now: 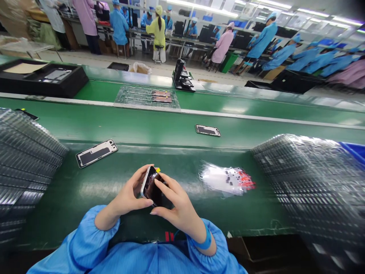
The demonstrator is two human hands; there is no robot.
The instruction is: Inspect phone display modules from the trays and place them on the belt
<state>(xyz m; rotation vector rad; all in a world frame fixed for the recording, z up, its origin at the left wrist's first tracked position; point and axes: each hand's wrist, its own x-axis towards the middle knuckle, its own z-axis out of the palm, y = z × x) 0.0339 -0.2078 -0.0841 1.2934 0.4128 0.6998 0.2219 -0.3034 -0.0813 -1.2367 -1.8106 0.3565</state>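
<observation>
My left hand [128, 191] and my right hand [178, 203] together hold a smartphone [152, 186] above the green bench, its dark glass tilted towards me and its silver edge showing. A small yellow tab [157, 170] sticks out at its top corner. Left of my hands, a phone back housing [96, 153] with a black panel lies on the green surface. A second housing [208, 130] lies farther ahead on the belt. To the right of my hands lies a heap of clear plastic film pieces [226, 179] with red-marked tabs.
Tall stacks of clear plastic trays [25, 163] [310, 186] rise on both sides. Beyond a white rail [182, 111], a clear tray holding phone parts [146, 97] and a black rack [181, 76] stand on the far belt. Co-workers in blue gowns sit at benches behind.
</observation>
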